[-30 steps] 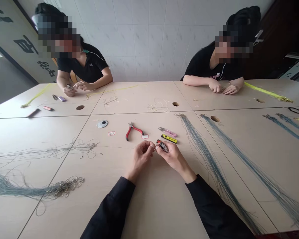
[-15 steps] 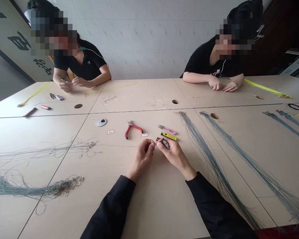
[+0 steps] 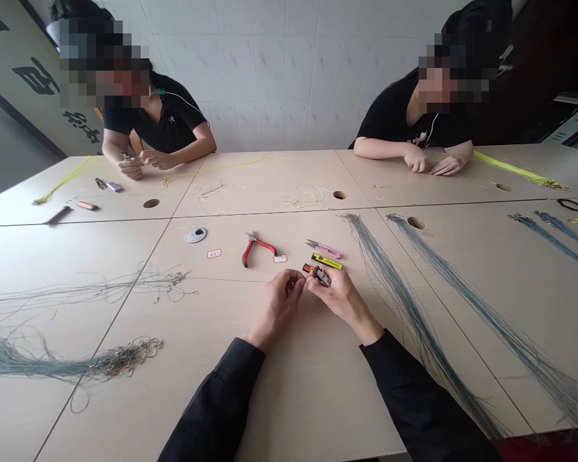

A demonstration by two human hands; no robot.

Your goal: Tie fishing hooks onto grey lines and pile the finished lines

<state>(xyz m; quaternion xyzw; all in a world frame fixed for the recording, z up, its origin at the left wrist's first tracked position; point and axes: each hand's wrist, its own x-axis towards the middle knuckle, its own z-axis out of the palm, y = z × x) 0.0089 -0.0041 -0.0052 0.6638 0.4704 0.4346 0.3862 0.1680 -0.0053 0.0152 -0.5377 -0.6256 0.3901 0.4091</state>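
My left hand (image 3: 280, 300) and my right hand (image 3: 340, 295) meet over the middle of the light wooden table (image 3: 289, 385), both in black sleeves. The right hand grips a small black and red tool (image 3: 318, 274). The left hand's fingers are pinched together close beside it on something too small to name. Just beyond the hands lie a yellow and black bar (image 3: 326, 261), pink snips (image 3: 324, 248) and red-handled pliers (image 3: 258, 248).
Long bundles of grey-blue line (image 3: 414, 314) stretch down the right side. Hooked lines (image 3: 125, 357) lie in heaps at the left. A round grey disc (image 3: 195, 235) sits behind the pliers. Two people in black sit at the far edge, hands busy with their own lines.
Both my hands have shifted slightly to the right and away from me, still pressed together. The view has tilted a little.
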